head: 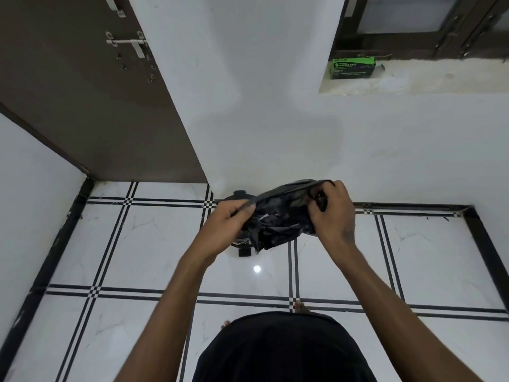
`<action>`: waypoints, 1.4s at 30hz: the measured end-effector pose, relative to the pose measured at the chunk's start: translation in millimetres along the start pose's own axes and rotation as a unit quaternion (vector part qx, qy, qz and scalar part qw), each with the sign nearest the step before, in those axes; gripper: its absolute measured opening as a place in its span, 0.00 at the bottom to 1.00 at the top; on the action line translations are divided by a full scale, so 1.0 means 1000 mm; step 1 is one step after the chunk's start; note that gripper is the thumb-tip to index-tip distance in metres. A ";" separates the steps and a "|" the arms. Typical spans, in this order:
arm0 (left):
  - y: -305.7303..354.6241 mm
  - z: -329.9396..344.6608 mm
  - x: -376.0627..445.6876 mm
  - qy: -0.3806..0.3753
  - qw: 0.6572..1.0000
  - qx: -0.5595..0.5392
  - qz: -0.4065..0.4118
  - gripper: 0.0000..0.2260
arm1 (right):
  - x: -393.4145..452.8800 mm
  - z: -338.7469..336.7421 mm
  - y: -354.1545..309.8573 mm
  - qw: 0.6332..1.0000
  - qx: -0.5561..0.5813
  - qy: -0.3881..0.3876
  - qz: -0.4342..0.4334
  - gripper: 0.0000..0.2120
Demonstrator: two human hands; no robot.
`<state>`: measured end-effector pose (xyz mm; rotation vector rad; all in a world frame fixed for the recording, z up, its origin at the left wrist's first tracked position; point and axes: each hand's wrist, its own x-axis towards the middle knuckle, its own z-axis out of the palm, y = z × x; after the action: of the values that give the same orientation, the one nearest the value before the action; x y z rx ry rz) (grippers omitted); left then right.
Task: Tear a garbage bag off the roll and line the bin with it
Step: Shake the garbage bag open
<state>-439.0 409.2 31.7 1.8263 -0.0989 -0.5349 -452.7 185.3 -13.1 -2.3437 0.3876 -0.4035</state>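
A crumpled black garbage bag [278,216] hangs between both hands above the floor. My left hand [228,224] pinches its top edge at the left. My right hand [333,210] grips the top edge at the right, fingers curled into the plastic. Under the bag stands a small round pedal bin [242,244] against the wall, mostly hidden by the bag and my left hand; only its rim, lower body and black pedal show. A green garbage bag box [353,68] rests on the window sill at upper right.
White floor tiles [154,244] with black line borders spread below me. A brown door [91,100] with a metal latch stands open at left. The white wall [275,119] lies ahead. My bare toes [300,306] show near the bottom.
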 end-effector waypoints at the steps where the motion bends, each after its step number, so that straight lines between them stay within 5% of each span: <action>1: 0.001 -0.001 0.001 0.029 0.999 -0.036 -0.004 0.13 | -0.002 0.002 0.005 1.000 -0.005 -0.014 -0.022 0.09; 8: -0.004 -0.036 0.016 0.210 0.955 -0.205 -0.037 0.16 | -0.012 0.002 0.041 0.946 -0.143 -0.163 -0.242 0.27; 12: -0.005 -0.035 0.020 0.213 0.952 -0.214 -0.054 0.16 | -0.006 0.002 0.049 0.912 -0.246 -0.219 -0.243 0.22; 15: -0.005 -0.030 0.014 0.222 0.975 0.001 0.007 0.12 | 0.002 -0.004 0.050 0.909 -0.313 -0.225 -0.157 0.21; 19: -0.008 -0.028 0.004 0.189 0.947 0.257 0.027 0.13 | 0.011 -0.017 0.047 0.930 -0.337 -0.149 0.016 0.07; 24: -0.021 -0.027 0.009 0.178 0.887 0.427 0.012 0.03 | 0.011 -0.007 0.043 0.949 -0.291 -0.110 0.060 0.19; 28: -0.028 -0.036 0.010 0.248 0.912 0.327 0.009 0.13 | 0.004 -0.003 0.052 0.956 -0.267 -0.123 -0.012 0.02; 31: -0.026 -0.043 0.019 0.243 0.966 0.070 -0.051 0.16 | -0.006 0.001 0.055 0.978 -0.085 -0.189 0.014 0.14; 33: -0.021 -0.042 0.020 0.237 0.960 -0.120 -0.087 0.17 | -0.010 -0.001 0.049 0.967 0.099 -0.223 0.078 0.16; 35: -0.017 -0.038 0.022 0.227 0.945 -0.212 -0.100 0.17 | -0.014 0.001 0.053 0.963 0.095 -0.250 0.047 0.23; 39: -0.021 -0.029 0.024 0.208 0.951 -0.200 -0.114 0.14 | -0.013 0.005 0.082 0.960 -0.078 -0.258 -0.081 0.24; 42: -0.027 -0.031 0.019 0.210 0.970 0.124 -0.022 0.15 | -0.002 0.000 0.096 0.897 -0.319 -0.255 -0.171 0.10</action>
<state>-414.7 438.8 7.3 2.1532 0.1705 -0.1614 -470.3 119.3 -80.0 -3.0408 -0.1898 0.2386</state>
